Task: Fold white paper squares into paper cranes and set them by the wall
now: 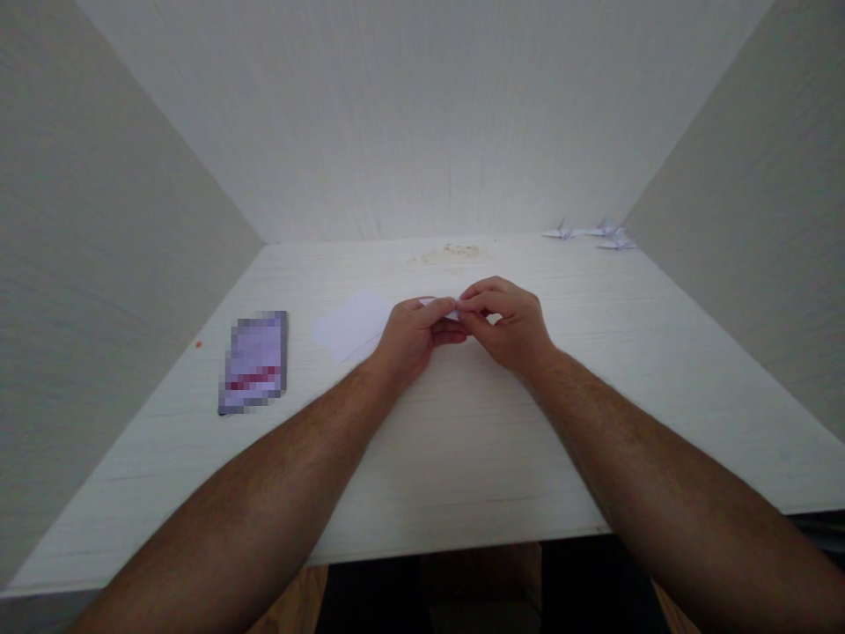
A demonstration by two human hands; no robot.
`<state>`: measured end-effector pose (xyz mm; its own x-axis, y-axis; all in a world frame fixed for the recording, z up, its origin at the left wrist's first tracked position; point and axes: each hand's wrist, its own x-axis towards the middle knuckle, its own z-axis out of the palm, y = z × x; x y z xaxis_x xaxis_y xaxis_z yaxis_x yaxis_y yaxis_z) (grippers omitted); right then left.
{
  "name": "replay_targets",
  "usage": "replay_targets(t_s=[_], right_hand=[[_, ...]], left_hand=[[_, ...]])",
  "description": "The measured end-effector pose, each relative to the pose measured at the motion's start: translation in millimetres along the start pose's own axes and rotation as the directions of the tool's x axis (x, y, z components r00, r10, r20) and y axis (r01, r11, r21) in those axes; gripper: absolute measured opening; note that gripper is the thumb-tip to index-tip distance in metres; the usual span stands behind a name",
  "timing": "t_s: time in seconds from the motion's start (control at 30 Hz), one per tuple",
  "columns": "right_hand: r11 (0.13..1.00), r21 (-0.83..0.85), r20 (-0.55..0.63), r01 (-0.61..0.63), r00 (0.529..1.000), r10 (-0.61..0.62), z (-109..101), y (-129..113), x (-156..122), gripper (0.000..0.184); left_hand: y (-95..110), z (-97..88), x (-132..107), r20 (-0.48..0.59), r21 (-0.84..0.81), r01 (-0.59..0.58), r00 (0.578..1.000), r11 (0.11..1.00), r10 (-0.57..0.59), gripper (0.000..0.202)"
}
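Observation:
A small folded piece of white paper (451, 313) is held up over the middle of the table, mostly hidden by fingers. My left hand (417, 339) is closed on it, thumb on top and fingers curled beneath. From the other side, my right hand (508, 321) pinches the paper's right end between thumb and fingertips. The two hands meet at the paper. Just left of my left hand, white paper sheets (353, 324) lie flat on the table, partly covered by that hand and wrist.
Several folded white paper cranes (607, 232) stand at the back right corner. A phone-like object with a pixelated surface (256, 359) lies at the left. White walls (422, 114) enclose the white table (462, 475) at the back and sides. A brownish stain (460, 251) marks the back.

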<state>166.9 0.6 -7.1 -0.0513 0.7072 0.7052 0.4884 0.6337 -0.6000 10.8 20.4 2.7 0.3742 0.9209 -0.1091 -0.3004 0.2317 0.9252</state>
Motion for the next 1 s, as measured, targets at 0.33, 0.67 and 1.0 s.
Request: replay_targets(t_s=[0.33, 0.67, 1.0], right_hand=[[1.000, -0.006, 0.001, 0.003, 1.000, -0.003, -0.8, -1.7, 0.6, 0.010], [0.999, 0.044, -0.004, -0.006, 1.000, 0.006, 0.0, -2.4, 1.5, 0.010], [0.940, 0.133, 0.020, -0.314, 0.949, 0.314, 1.5, -1.7, 1.9, 0.005]], left_hand=[[1.6, 3.6, -0.8, -0.033, 0.034, -0.012, 0.999, 0.999, 0.014, 0.017], [3.3, 6.6, -1.9, -0.070, 0.084, -0.017, 0.997, 0.996, 0.023, 0.014], [-0.5, 0.8, 0.6, -0.032, 0.114, -0.013, 0.999, 0.993, 0.017, 0.013]])
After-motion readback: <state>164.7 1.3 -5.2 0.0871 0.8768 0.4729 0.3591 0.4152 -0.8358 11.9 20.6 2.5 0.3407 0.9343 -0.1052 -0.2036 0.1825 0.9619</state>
